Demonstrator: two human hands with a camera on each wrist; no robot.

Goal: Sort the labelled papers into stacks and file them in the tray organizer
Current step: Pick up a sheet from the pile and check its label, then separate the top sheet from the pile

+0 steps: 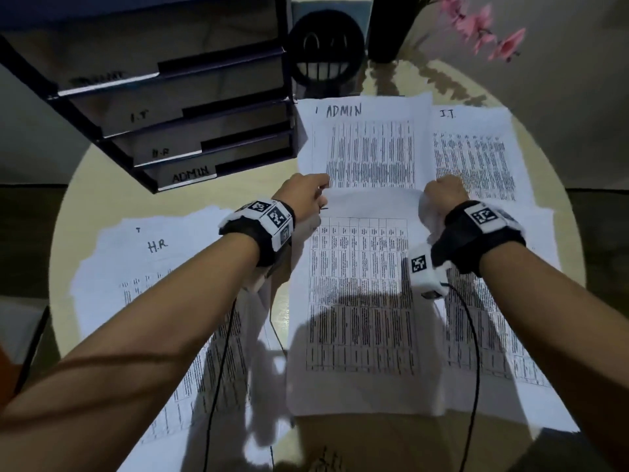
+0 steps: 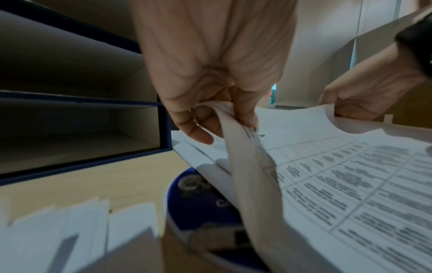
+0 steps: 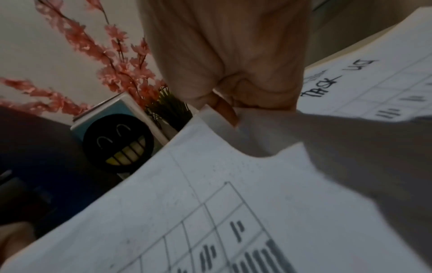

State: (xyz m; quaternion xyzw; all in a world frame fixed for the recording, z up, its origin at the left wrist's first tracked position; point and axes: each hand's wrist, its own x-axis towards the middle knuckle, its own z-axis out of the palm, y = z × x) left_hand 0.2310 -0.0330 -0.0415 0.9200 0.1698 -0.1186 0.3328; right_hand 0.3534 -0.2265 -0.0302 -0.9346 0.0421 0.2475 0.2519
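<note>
A printed table sheet (image 1: 360, 301) lies in the middle of the round table, and both hands hold its far edge. My left hand (image 1: 304, 199) pinches the far left corner, curling the paper (image 2: 238, 140) between thumb and fingers (image 2: 201, 133). My right hand (image 1: 442, 195) grips the far right corner (image 3: 219, 118). Beyond lie the ADMIN sheet (image 1: 367, 144) and the I.T. sheet (image 1: 476, 158). The H.R stack (image 1: 160, 267) lies at the left. The dark tray organizer (image 1: 170, 131) stands at the back left, with slots labelled I.T, H.R and ADMIN.
A round black smiley-face object (image 1: 325, 52) and a dark vase (image 1: 391, 25) with pink flowers (image 1: 486, 32) stand behind the papers. More printed sheets (image 1: 493, 335) lie under my right forearm. A blue round object (image 2: 203, 195) sits beneath the papers near my left wrist.
</note>
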